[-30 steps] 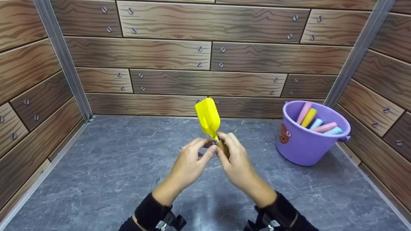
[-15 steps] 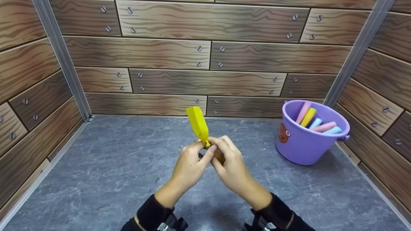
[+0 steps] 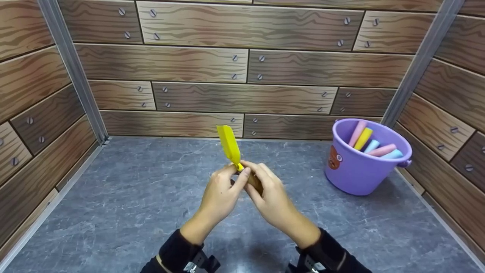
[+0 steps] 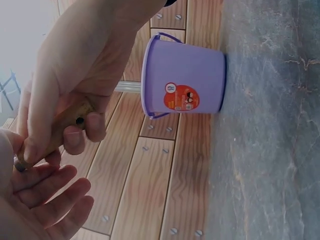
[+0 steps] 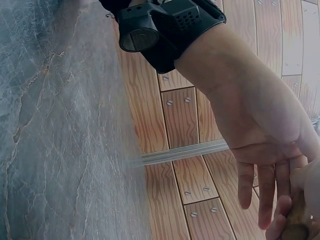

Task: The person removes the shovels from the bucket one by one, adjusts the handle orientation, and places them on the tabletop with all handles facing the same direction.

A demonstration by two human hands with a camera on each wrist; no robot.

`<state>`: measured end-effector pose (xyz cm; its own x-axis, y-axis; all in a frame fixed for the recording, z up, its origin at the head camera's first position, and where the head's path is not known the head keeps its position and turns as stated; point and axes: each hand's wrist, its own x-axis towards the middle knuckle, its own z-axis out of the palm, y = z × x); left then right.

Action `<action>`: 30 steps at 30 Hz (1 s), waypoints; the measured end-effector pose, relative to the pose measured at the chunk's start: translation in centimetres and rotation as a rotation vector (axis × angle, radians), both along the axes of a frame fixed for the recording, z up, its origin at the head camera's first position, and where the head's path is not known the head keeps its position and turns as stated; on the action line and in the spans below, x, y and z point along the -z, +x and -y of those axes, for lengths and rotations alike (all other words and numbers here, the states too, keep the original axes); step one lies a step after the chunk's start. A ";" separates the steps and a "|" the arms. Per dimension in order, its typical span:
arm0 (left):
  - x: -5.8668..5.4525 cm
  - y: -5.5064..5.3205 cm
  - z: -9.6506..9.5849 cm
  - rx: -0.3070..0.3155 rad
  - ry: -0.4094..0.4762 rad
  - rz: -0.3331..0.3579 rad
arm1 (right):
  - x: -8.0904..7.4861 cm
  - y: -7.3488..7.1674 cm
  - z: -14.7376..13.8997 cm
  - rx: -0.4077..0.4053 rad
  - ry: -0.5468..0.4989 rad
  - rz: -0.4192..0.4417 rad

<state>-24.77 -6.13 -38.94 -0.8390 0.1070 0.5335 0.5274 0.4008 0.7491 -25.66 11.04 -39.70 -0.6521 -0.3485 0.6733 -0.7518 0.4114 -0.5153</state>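
Yellow shovel [image 3: 230,146], handle [image 4: 62,129] mostly hidden in the head view;
right-hand grip [image 3: 272,194] wraps the wood; left-hand grip [image 3: 220,194] pinches near the collar [image 4: 20,165]; blade [image 3: 228,142] nearly edge-on.

Soft glare marks the grey surface [image 3: 132,197], while both wrist views look hazy.

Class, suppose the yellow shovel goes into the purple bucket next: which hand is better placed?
Probably the right hand: it grips the yellow shovel by its wooden handle and is nearer the purple bucket. The left hand is farther away.
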 end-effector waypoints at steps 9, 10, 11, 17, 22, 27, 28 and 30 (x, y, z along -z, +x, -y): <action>-0.8 -0.1 0.9 -0.072 0.123 0.036 | -0.1 -0.1 -0.4 0.005 -0.002 0.031; -0.8 -0.1 1.0 -0.078 0.134 0.038 | -0.1 -0.1 -0.4 0.004 -0.004 0.035; -0.9 -0.1 1.0 -0.084 0.145 0.038 | -0.2 -0.1 -0.5 0.002 -0.005 0.038; -1.1 0.0 1.0 -0.107 0.183 0.047 | -0.1 -0.3 -0.5 -0.007 -0.007 0.020; -0.9 -0.1 0.7 -0.069 0.184 0.068 | 0.0 -0.3 -0.5 0.000 -0.003 0.000; -0.9 -0.2 0.6 -0.031 0.190 0.083 | 0.1 -0.3 -0.4 0.014 0.001 -0.014; -1.0 -0.2 0.6 -0.026 0.196 0.089 | 0.1 -0.4 -0.4 0.019 0.003 -0.017; -1.0 -0.3 0.8 -0.020 0.204 0.097 | 0.1 -0.4 -0.4 0.026 0.005 -0.025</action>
<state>-25.06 -6.91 -37.92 -0.8883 -0.0123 0.4592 0.4425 0.2455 0.8625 -26.10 11.42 -39.84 -0.6442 -0.3348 0.6877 -0.7533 0.4335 -0.4946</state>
